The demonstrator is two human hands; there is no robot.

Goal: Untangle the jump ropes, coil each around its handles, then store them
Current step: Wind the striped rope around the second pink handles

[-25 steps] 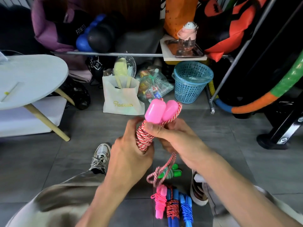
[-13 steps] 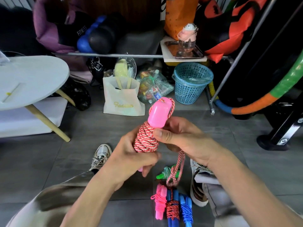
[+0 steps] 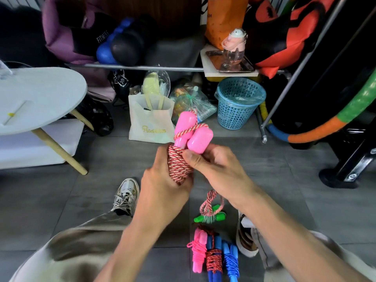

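A jump rope with two pink handles (image 3: 193,133) is held upright in front of me, its red-and-white rope (image 3: 178,166) wound thickly around them. My left hand (image 3: 162,186) grips the wound bundle from below. My right hand (image 3: 215,167) holds the right handle and presses its thumb on the coil. A loose end of the rope (image 3: 211,201) hangs below my right hand. On the floor lie coiled ropes: a green-handled one (image 3: 209,217), a pink one (image 3: 198,251), a blue-handled one with red rope (image 3: 213,259) and a blue one (image 3: 231,259).
A round white table (image 3: 40,96) stands at the left. Ahead on the floor are a white paper bag (image 3: 150,121), a clear plastic bag (image 3: 191,102) and a blue mesh basket (image 3: 238,102). A metal rack rail (image 3: 142,68) runs across. My shoes (image 3: 126,195) rest on grey tiles.
The handles turned in my hands, so both pink ends show again with a rope turn crossing them. The loose hanging end has grown shorter.
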